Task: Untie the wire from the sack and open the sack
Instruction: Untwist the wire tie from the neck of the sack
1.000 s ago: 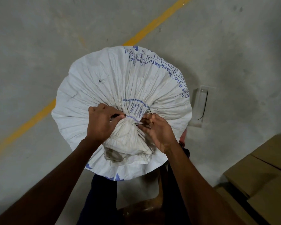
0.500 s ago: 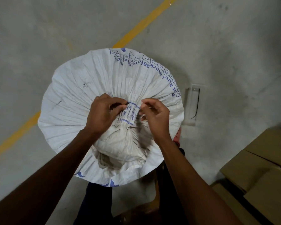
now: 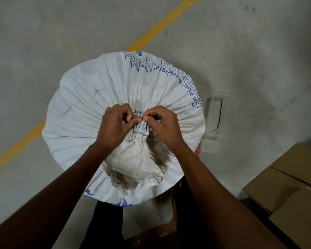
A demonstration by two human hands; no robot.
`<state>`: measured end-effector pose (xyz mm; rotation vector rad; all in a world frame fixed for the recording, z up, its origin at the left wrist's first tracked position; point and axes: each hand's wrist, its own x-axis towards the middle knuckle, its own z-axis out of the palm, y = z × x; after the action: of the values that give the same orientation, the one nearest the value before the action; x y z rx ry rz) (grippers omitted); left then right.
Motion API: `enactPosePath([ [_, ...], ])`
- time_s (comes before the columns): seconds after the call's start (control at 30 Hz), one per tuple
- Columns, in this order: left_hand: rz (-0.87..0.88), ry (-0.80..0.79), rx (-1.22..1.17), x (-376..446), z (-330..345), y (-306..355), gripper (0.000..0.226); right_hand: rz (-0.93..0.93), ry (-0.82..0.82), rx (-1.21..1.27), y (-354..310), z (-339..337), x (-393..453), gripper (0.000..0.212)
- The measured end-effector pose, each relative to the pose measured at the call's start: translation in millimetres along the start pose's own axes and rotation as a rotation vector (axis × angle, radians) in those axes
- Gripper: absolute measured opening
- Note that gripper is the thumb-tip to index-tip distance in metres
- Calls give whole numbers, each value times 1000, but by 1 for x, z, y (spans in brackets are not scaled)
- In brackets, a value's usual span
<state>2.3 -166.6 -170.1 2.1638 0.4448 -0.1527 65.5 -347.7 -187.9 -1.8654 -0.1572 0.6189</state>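
A full white woven sack point(image 3: 115, 83) with blue print stands on the floor below me, its mouth gathered into a bunched neck point(image 3: 140, 133). A thin dark wire point(image 3: 142, 118) shows only as a small bit at the far side of the neck. My left hand point(image 3: 115, 128) and my right hand point(image 3: 166, 128) meet there, thumbs and forefingers pinching that wire between them. The rest of the wire is hidden under my fingers. The loose cloth of the sack's mouth point(image 3: 133, 173) flops toward me.
The floor is grey concrete with a yellow painted line point(image 3: 160, 27) running diagonally behind the sack. A clear plastic piece with a dark wire point(image 3: 216, 115) lies right of the sack. Brown cardboard boxes point(image 3: 291, 187) stack at the lower right. A brown stool point(image 3: 162, 230) is under me.
Both hands moved from the sides of the neck to its far side, and their fingertips now meet on the wire. The loose wire ends seen by my right hand are out of sight.
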Motion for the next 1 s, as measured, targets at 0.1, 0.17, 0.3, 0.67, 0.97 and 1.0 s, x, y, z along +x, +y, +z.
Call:
enactPosePath([
  [0.1, -3, -56, -45, 2, -4, -3, 26, 20, 41, -13, -2, -2, 2, 6],
  [0.17, 42, -88, 34, 3, -6, 2, 21, 41, 121, 1, -2, -15, 2, 9],
  [0.3, 61, -119, 275, 2, -17, -2, 21, 94, 274, 18, 3, -38, 4, 12],
  [0.67, -20, -147, 113, 77, 84, 125, 14, 291, 529, 154, 33, -146, -3, 14],
  [0.97, -192, -243, -66, 85, 272, 164, 9, 575, 511, 12, 114, -236, -34, 8],
  [1.0, -209, -249, -74, 85, 290, 161, 9, 573, 536, -26, 128, -246, -36, 8],
])
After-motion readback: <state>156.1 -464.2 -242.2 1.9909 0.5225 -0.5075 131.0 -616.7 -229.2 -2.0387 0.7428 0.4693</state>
